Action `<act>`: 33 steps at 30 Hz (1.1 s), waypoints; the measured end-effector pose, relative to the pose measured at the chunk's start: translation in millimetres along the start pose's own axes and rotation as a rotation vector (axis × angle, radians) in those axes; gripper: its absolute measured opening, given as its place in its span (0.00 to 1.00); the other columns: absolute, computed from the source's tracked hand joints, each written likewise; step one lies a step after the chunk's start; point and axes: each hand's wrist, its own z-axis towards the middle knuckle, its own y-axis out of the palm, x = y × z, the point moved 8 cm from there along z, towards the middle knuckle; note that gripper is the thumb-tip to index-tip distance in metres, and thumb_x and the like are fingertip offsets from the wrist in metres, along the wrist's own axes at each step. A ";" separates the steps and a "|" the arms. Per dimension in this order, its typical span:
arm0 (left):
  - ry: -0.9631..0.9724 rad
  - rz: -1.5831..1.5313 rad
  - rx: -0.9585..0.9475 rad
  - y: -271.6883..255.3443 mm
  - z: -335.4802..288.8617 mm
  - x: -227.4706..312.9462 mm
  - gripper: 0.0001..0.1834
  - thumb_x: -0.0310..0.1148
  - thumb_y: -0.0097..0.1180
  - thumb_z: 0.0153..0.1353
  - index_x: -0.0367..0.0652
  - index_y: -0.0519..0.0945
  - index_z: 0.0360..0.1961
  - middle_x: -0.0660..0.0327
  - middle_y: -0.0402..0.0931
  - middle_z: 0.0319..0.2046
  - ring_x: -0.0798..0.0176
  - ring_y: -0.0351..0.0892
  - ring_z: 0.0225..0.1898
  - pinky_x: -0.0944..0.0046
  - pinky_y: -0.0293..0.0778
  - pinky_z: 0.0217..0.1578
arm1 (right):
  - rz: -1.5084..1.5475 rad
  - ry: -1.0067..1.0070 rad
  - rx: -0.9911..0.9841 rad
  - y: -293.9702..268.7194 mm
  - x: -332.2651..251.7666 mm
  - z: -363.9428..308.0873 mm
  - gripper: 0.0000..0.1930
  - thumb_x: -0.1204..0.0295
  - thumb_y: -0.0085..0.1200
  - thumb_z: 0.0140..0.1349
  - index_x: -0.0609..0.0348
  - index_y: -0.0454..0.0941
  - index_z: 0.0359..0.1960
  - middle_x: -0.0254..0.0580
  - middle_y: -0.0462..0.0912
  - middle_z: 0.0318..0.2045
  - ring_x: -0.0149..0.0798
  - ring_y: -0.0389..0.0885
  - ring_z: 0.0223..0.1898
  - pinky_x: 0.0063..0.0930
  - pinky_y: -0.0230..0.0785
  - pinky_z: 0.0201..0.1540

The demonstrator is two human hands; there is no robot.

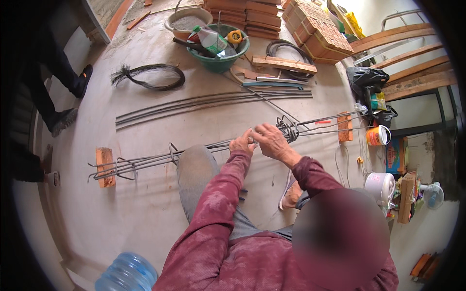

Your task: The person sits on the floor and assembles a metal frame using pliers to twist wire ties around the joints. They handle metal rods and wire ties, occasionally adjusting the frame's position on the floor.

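Note:
Long steel rods (pixel 213 146) run across in front of me, raised on a brick (pixel 105 167) at the left and another brick (pixel 345 127) at the right. Bent wire stirrups (pixel 173 153) loop around them at the left, and a bunch of stirrups (pixel 288 130) is gathered right of my hands. My left hand (pixel 241 143) is closed in a pinch over the rods. Close beside it, my right hand (pixel 273 143) has its fingers bent together, meeting the left fingertips. Whatever lies between the fingers is too small to make out.
Loose rods (pixel 194 105) and a wire coil (pixel 158 77) lie beyond. A green basin of tools (pixel 218 64), a bucket (pixel 177 34) and stacked bricks (pixel 320 34) stand farther back. Another person's legs (pixel 60 80) are at left; a water jug (pixel 127 274) is near left.

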 end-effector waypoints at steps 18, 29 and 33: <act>0.133 0.154 -0.151 13.1 8.2 -0.8 0.34 0.37 0.69 0.43 0.65 0.72 0.55 0.66 0.78 0.39 0.59 0.77 0.44 0.59 0.73 0.43 | -0.250 -0.112 -0.085 48.5 6.5 -32.6 0.07 0.66 0.51 0.50 0.52 0.77 0.21 0.37 0.76 0.23 0.38 0.73 0.34 0.35 0.60 0.43; 0.172 -0.098 -0.152 14.8 17.0 -12.7 0.35 0.31 0.68 0.46 0.58 0.71 0.57 0.62 0.80 0.32 0.61 0.81 0.35 0.61 0.75 0.37 | 0.336 0.253 -0.096 70.6 -14.4 -106.8 0.16 0.63 0.60 0.50 0.57 0.69 0.35 0.43 0.72 0.34 0.46 0.73 0.38 0.38 0.66 0.37; -0.179 -0.441 -0.145 16.3 37.2 -56.7 0.19 0.40 0.62 0.53 0.41 0.79 0.43 0.57 0.80 0.21 0.64 0.79 0.22 0.63 0.75 0.26 | 0.452 0.100 -0.242 122.7 -85.2 -116.2 0.21 0.61 0.63 0.46 0.55 0.69 0.39 0.43 0.72 0.35 0.46 0.73 0.38 0.40 0.69 0.37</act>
